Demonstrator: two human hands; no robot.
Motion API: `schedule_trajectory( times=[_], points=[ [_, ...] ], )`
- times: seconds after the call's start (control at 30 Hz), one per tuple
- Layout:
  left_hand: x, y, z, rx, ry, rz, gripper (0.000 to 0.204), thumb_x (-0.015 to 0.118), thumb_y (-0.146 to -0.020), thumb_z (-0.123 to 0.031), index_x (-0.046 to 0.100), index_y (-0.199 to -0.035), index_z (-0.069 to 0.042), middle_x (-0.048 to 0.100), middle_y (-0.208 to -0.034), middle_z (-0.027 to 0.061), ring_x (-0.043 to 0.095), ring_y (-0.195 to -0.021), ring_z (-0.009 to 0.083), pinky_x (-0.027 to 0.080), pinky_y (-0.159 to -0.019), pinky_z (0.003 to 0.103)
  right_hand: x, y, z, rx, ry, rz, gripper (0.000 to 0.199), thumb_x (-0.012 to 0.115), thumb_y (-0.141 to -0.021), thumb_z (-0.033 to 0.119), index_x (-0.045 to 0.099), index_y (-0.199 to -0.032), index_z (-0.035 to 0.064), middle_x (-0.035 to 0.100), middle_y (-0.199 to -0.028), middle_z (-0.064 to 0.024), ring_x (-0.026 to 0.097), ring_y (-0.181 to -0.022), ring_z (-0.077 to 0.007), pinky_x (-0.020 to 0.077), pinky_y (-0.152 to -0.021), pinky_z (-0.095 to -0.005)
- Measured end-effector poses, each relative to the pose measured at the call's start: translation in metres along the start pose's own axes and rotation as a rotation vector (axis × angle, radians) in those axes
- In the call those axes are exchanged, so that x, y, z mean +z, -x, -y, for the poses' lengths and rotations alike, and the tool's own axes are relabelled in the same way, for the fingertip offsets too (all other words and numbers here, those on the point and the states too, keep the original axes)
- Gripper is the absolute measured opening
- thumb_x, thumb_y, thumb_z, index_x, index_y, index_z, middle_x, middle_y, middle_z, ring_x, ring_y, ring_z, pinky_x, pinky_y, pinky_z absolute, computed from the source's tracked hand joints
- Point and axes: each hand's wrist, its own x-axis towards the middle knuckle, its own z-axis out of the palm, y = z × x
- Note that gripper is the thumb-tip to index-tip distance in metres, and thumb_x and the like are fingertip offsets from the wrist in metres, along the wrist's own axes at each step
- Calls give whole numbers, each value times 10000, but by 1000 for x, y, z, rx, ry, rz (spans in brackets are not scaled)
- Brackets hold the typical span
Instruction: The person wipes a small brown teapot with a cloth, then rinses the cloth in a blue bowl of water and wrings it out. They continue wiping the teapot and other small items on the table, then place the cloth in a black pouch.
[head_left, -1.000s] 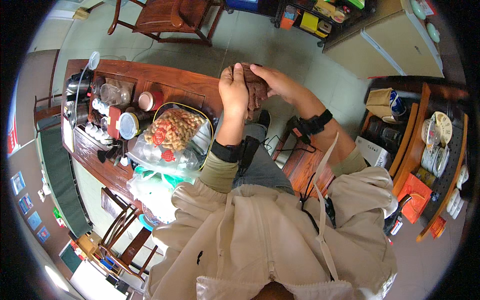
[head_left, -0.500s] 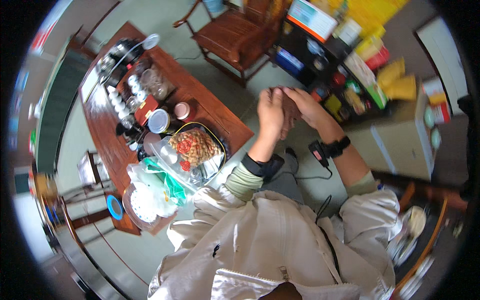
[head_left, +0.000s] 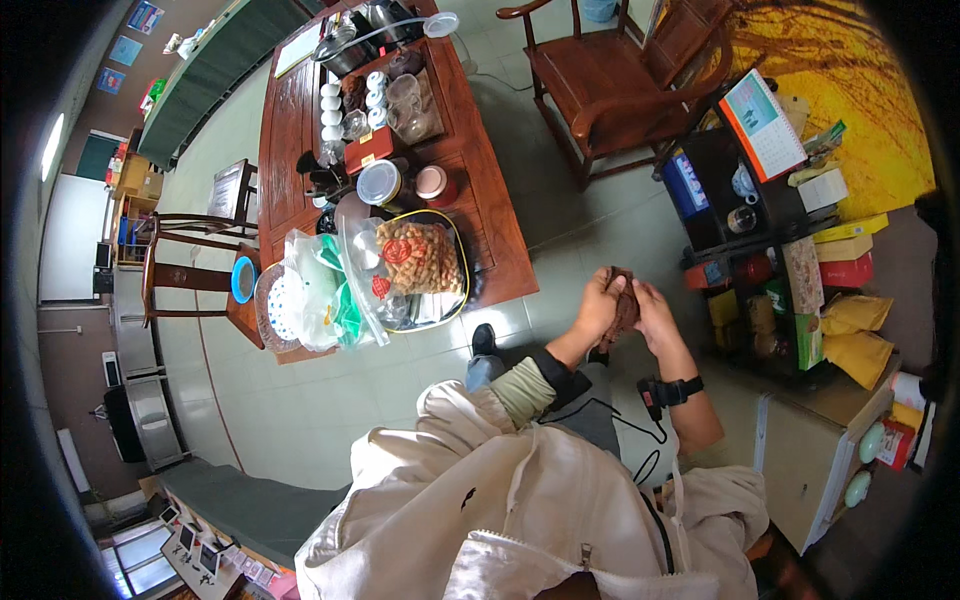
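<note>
Between my hands, held in front of my body over the floor, is a brown, rough-textured object [head_left: 624, 306] whose kind I cannot make out. My left hand [head_left: 595, 308] grips its left side, thumb on top. My right hand [head_left: 655, 316] is closed around its right side, and the fingers partly hide it. A dark band circles each wrist, and a black cable hangs from the right one. Off to the left, apart from my hands, a clear bag of peanuts [head_left: 422, 262] lies on a tray on the wooden table [head_left: 500, 235].
Cups, a red box and lidded jars [head_left: 378, 183] crowd the table. A wooden armchair [head_left: 610, 85] stands ahead. To the right are a dark shelf [head_left: 715, 235] with packets and a desk calendar [head_left: 765, 125], and a pale cabinet [head_left: 815, 450]. A chair [head_left: 190, 278] stands at left.
My view has swung, so the table and armchair sit farther right in the picture. My hands appear lower and farther right, still on the brown object, which now shows more between them.
</note>
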Motion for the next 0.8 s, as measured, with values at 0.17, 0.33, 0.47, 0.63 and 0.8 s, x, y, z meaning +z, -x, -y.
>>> schedule_trajectory(
  times=[0.17, 0.33, 0.47, 0.63, 0.8],
  points=[
    [-42, 20, -8, -233, 128, 6, 286, 499, -975, -281, 530, -1026, -2, 583, -863, 79, 559, -722, 172, 482, -633, 313, 43, -9, -38, -190, -29, 51, 304, 466, -988, 265, 579, -1070, -6, 613, -986, -40, 544, -893, -125, 440, -792, -274],
    [-76, 36, 5, -559, 810, 253, 494, 510, -921, -509, 556, -1087, -46, 586, -1069, 123, 576, -984, 264, 494, -846, 415, 64, 8, -57, 216, -798, 298, 473, 465, -950, 467, 606, -1086, 37, 635, -1058, -70, 597, -995, -218, 461, -897, -369],
    [-93, 32, 41, -628, 580, -11, 396, 519, -940, -440, 573, -1044, -62, 614, -957, 76, 605, -865, 223, 509, -781, 368, 88, 10, -84, 253, -819, 61, 382, 539, -908, 425, 615, -1028, 71, 632, -992, -51, 598, -910, -217, 470, -835, -363],
    [-114, 29, 106, -353, 207, -23, 308, 528, -962, -332, 561, -991, -27, 574, -865, 34, 557, -777, 138, 459, -693, 280, 88, -18, -147, 365, -975, -10, 351, 505, -924, 421, 625, -1035, 110, 643, -1006, -38, 590, -934, -194, 466, -841, -342],
    [-154, 27, 169, -133, -462, -261, 287, 544, -957, -300, 559, -952, -13, 572, -831, 37, 472, -744, 123, 437, -689, 267, 83, -51, -233, 559, -655, 43, 540, 470, -917, 524, 532, -1250, 103, 559, -1218, -91, 533, -1080, -268, 436, -926, -385]
  ],
)
